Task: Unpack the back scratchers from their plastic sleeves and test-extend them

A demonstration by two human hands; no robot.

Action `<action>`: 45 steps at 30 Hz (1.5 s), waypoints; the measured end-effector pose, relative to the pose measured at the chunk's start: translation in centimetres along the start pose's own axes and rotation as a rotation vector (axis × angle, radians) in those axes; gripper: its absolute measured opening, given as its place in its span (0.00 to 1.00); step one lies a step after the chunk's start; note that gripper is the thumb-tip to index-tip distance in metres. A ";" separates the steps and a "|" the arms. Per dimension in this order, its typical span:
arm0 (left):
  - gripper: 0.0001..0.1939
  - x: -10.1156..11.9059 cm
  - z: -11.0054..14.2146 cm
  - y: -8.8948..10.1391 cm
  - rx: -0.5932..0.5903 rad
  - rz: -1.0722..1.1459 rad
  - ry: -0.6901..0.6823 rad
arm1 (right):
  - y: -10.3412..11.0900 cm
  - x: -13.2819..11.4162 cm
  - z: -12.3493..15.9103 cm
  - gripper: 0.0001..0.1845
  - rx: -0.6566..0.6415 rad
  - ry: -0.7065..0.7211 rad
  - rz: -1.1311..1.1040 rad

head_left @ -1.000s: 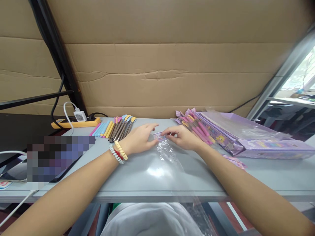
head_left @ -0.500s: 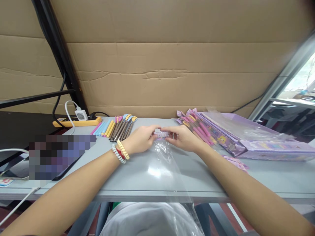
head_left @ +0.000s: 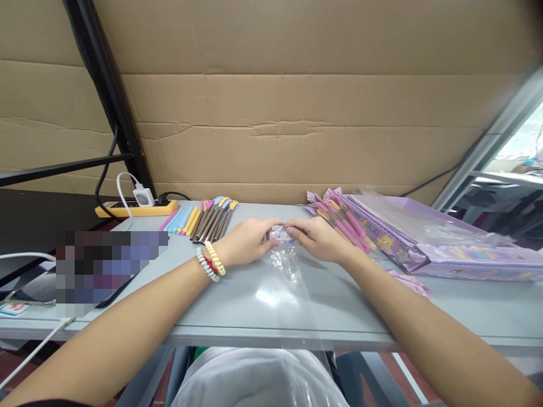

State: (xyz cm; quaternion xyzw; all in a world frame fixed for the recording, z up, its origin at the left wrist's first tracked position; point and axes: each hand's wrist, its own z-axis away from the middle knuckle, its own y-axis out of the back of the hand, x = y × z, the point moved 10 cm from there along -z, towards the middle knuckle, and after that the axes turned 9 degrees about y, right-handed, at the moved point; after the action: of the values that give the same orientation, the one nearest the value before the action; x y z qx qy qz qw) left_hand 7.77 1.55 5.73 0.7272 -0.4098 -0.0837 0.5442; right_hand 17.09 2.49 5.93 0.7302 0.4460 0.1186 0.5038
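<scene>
Between my hands is a small purple-and-white printed piece (head_left: 281,236) at the top of a long clear plastic bag (head_left: 292,299). The bag hangs toward me over the table's front edge. My left hand (head_left: 250,242), with coiled bands at the wrist, pinches the piece's left side between thumb and fingers. My right hand (head_left: 316,237) pinches its right upper corner with thumb and forefinger. Left of my left hand lies a row of brown-barrelled pens (head_left: 212,223) with pink, blue and yellow tops, beside pink, blue and yellow caps (head_left: 182,220).
Right of my hands lie pink pens in wrappers (head_left: 350,226), against a purple printed box (head_left: 475,263) with clear plastic on it. A pink wrapper (head_left: 409,282) sits in front. At the left are a yellow power strip (head_left: 163,210) and a blurred-out device (head_left: 110,268). Cardboard (head_left: 271,158) stands behind.
The printed piece has tilted so that more of its face shows toward me. My right fingers have closed in on its corner. The whole view has shifted slightly.
</scene>
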 end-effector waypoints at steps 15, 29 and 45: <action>0.10 2.3 1.1 1.4 0.132 -0.071 -0.294 | -0.8 1.6 0.5 0.33 -0.055 -0.166 -0.286; 0.20 1.2 0.7 1.0 0.109 -0.082 -0.174 | 3.8 -0.8 1.0 0.09 0.338 0.166 -0.166; 0.20 1.4 0.6 0.8 0.070 -0.041 -0.174 | 0.5 -0.5 0.1 0.09 0.011 0.088 -0.034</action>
State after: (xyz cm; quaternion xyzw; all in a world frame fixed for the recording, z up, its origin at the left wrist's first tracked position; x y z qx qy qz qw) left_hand 7.92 0.12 6.65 0.7441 -0.4433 -0.1435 0.4788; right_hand 17.14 1.98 6.38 0.7192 0.4809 0.1396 0.4816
